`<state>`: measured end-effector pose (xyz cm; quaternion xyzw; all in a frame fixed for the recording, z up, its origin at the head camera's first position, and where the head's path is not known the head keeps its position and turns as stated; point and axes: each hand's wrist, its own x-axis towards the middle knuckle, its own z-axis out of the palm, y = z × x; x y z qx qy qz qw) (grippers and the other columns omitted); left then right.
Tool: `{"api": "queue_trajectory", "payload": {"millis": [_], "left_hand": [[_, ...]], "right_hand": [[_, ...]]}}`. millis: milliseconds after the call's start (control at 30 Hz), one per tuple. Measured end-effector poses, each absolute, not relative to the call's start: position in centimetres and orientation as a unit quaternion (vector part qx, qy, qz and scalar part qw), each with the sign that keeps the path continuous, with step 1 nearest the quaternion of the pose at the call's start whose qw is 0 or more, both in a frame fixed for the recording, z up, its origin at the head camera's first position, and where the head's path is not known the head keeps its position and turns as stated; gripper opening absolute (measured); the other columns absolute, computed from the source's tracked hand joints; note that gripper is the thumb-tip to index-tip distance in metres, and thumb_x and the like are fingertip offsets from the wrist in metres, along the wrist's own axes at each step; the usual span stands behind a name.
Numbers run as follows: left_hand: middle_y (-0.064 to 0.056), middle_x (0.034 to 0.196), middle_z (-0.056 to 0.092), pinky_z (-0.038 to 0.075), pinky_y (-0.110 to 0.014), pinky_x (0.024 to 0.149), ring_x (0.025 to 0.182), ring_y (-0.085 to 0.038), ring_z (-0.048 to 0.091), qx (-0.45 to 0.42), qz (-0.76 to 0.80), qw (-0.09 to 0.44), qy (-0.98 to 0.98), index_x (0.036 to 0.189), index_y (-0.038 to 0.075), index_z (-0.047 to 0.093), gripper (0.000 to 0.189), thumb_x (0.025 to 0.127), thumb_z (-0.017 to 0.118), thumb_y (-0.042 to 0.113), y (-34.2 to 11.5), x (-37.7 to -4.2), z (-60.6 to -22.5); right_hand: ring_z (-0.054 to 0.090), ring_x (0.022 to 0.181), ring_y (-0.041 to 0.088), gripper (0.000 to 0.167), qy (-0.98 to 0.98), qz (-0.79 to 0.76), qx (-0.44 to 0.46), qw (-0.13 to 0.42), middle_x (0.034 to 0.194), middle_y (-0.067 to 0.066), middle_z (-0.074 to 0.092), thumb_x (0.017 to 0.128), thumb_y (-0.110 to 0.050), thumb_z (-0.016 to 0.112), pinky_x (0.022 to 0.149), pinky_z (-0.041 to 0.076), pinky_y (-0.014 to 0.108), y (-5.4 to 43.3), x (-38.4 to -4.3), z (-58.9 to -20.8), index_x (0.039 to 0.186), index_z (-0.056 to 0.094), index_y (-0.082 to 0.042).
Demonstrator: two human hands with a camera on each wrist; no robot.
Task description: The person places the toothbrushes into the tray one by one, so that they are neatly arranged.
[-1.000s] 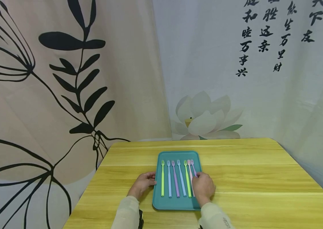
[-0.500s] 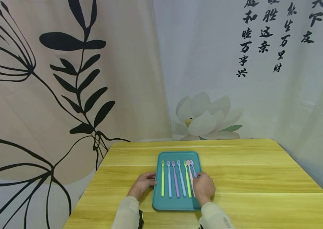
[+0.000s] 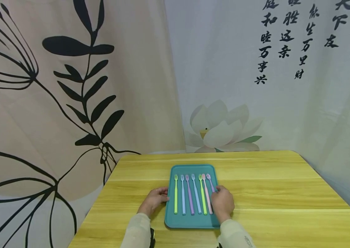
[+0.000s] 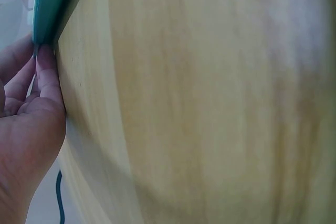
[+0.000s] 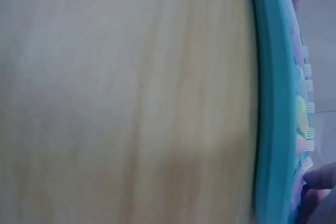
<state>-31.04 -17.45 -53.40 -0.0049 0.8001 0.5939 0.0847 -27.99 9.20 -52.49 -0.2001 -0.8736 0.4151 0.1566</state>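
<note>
A teal tray (image 3: 190, 224) lies on the wooden table with a row of toothbrushes on it. From left to right they are a green toothbrush (image 3: 176, 198), a blue toothbrush (image 3: 183, 199), a purple toothbrush (image 3: 190, 198), another blue one, another green one, a pink toothbrush (image 3: 207, 196) and a second purple toothbrush (image 3: 210, 182) at the right. My left hand (image 3: 154, 199) holds the tray's left rim between thumb and fingers. My right hand (image 3: 223, 203), over the right rim, pinches the rightmost purple toothbrush and hides its lower handle.
The yellow wood-grain table (image 3: 271, 193) extends around the tray, widest to the right. Behind it hangs a curtain (image 3: 144, 86) printed with plants, a lotus and black characters. A dark cord or strap (image 4: 60, 198) shows below the left hand in the left wrist view.
My right hand has shifted slightly right with the rightmost purple toothbrush, widening its gap from the pink one, whose handle now shows fully. My left hand stays on the rim.
</note>
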Motion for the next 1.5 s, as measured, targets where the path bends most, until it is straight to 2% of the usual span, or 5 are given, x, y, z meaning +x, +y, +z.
{"api": "queue_trajectory", "payload": {"millis": [267, 767, 1033, 1267, 1500], "left_hand": [[-0.016, 0.114, 0.060, 0.050, -0.039, 0.092, 0.102, -0.024, 0.056, 0.001, 0.597, 0.082, 0.798, 0.135, -0.011, 0.053, 0.053, 0.084, 0.068, -0.008, -17.5, -31.0, -53.5], [-0.015, 0.113, 0.061, 0.050, -0.038, 0.091, 0.101, -0.023, 0.057, 0.002, 0.597, 0.084, 0.798, 0.134, -0.011, 0.054, 0.052, 0.084, 0.068, -0.008, -17.4, -31.1, -53.5], [-0.017, 0.113, 0.061, 0.051, -0.037, 0.089, 0.100, -0.022, 0.058, 0.009, 0.601, 0.080, 0.795, 0.133, -0.013, 0.053, 0.052, 0.083, 0.068, -0.009, -17.4, -31.4, -53.6], [-0.018, 0.109, 0.061, 0.054, -0.038, 0.085, 0.097, -0.023, 0.059, 0.016, 0.579, 0.064, 0.813, 0.131, -0.014, 0.054, 0.048, 0.085, 0.066, -0.007, -17.2, -31.5, -53.2], [-0.020, 0.112, 0.061, 0.054, -0.042, 0.080, 0.095, -0.029, 0.061, 0.049, 0.494, 0.026, 0.868, 0.134, -0.012, 0.053, 0.042, 0.094, 0.061, 0.003, -17.8, -31.8, -50.9]], "right_hand": [[0.064, 0.076, 0.027, 0.034, -0.890, 0.391, -0.179, 0.153, 0.093, 0.013, 0.071, 0.087, -0.008, 0.060, 0.058, 0.047, 0.043, 9.2, -28.2, -53.1, 0.119, 0.067, 0.000], [0.061, 0.065, 0.025, 0.032, -0.911, 0.344, -0.165, 0.155, 0.092, 0.020, 0.071, 0.088, -0.010, 0.063, 0.049, 0.045, 0.039, 9.3, -28.4, -53.2, 0.116, 0.069, 0.002], [0.062, 0.067, 0.026, 0.029, -0.900, 0.359, -0.160, 0.191, 0.091, 0.017, 0.070, 0.087, -0.014, 0.064, 0.049, 0.044, 0.039, 9.7, -28.3, -52.8, 0.112, 0.071, 0.000], [0.062, 0.066, 0.025, 0.030, -0.897, 0.376, -0.129, 0.193, 0.096, 0.016, 0.071, 0.093, -0.017, 0.058, 0.047, 0.044, 0.036, 13.3, -28.7, -51.1, 0.114, 0.071, 0.000], [0.057, 0.063, 0.023, 0.043, -0.929, 0.333, -0.065, 0.149, 0.120, 0.030, 0.060, 0.099, -0.023, 0.053, 0.046, 0.046, 0.035, 20.4, -29.2, -49.4, 0.131, 0.059, 0.005]]}}
